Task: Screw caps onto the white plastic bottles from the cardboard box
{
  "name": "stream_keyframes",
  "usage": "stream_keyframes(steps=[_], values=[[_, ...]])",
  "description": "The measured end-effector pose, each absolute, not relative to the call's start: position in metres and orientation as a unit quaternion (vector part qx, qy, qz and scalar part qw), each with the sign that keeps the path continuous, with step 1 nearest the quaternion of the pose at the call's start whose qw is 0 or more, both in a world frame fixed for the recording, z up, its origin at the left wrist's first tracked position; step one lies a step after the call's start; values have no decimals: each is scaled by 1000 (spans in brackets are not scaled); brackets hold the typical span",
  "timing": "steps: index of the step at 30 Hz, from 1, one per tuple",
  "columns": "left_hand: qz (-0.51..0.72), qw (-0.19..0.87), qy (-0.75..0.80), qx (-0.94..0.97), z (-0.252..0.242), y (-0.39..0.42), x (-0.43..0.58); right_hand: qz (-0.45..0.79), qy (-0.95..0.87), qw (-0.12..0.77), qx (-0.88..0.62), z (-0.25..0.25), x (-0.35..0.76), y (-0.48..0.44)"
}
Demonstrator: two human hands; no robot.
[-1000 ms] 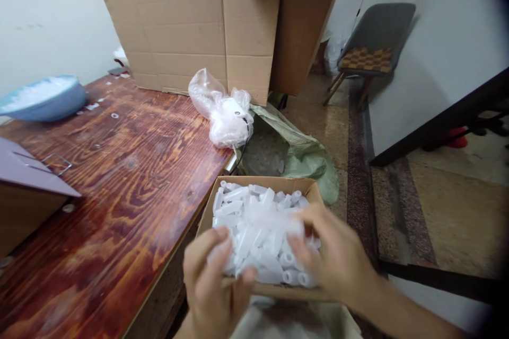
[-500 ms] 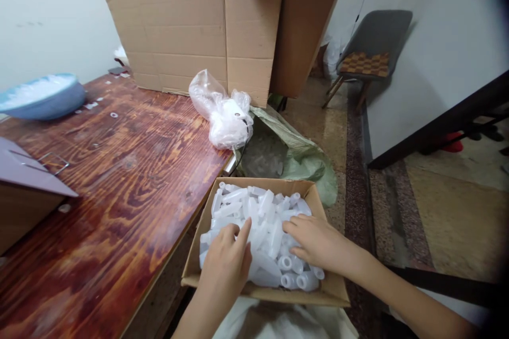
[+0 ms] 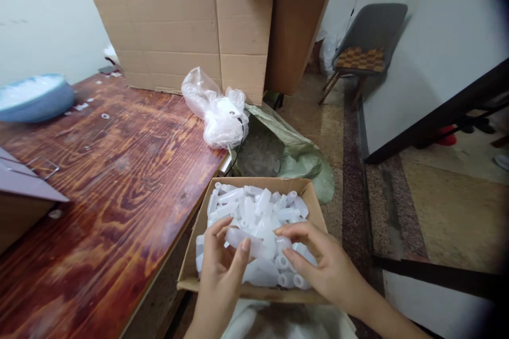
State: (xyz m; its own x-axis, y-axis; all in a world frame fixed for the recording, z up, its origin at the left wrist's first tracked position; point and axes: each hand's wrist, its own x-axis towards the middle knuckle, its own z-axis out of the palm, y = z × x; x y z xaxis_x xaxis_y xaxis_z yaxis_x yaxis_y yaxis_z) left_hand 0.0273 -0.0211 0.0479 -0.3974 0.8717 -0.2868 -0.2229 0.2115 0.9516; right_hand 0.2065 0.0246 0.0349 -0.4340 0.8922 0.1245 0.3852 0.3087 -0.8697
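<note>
A cardboard box (image 3: 318, 206) full of small translucent white plastic bottles (image 3: 233, 196) is in front of me. Over its left half, my left hand (image 3: 225, 254) grips one plastic bottle (image 3: 242, 239) between thumb and fingers, the bottle lying roughly sideways. My right hand (image 3: 306, 254) is above the right half, its thumb and fingertips closed round another plastic bottle (image 3: 283, 245), partly hidden by the fingers. More bottles, several with round open necks facing me, lie loosely heaped beneath both hands.
Left of the box is a wooden table (image 3: 151, 169) bearing a blue basin (image 3: 40, 103), a clipboard (image 3: 27, 175) and a clear plastic bag (image 3: 222, 127). Behind the box a green sack (image 3: 314, 164) stands open. A large cardboard panel (image 3: 170, 37) and a grey chair (image 3: 369, 37) are farther back.
My left hand has lifted a bottle from the heap and now holds it. My right hand has shifted slightly left and closed on a bottle. The view has turned a little.
</note>
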Motion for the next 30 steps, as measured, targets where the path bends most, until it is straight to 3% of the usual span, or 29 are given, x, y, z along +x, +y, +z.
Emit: stream_keyframes(steps=[6,11,13,16,18,22,25,30], values=[[526,559,598,230,45,-24,27,256,-838,384,-291,39,203,13],[435,633,589,251,47,-27,26,142,-904,366,-169,48,211,17],[436,607,594,297,49,-30,27,186,-890,363,-202,49,210,16],[485,542,592,347,52,-36,29,393,-801,302,-336,49,208,11],[512,499,595,368,53,-40,29,444,-772,272,-364,50,210,8],[528,453,590,410,54,-44,24,300,-883,251,-261,49,220,10],[525,456,579,425,55,-43,20,285,-890,212,-285,50,225,13],[512,447,570,462,51,-47,26,234,-895,275,-262,62,217,4]])
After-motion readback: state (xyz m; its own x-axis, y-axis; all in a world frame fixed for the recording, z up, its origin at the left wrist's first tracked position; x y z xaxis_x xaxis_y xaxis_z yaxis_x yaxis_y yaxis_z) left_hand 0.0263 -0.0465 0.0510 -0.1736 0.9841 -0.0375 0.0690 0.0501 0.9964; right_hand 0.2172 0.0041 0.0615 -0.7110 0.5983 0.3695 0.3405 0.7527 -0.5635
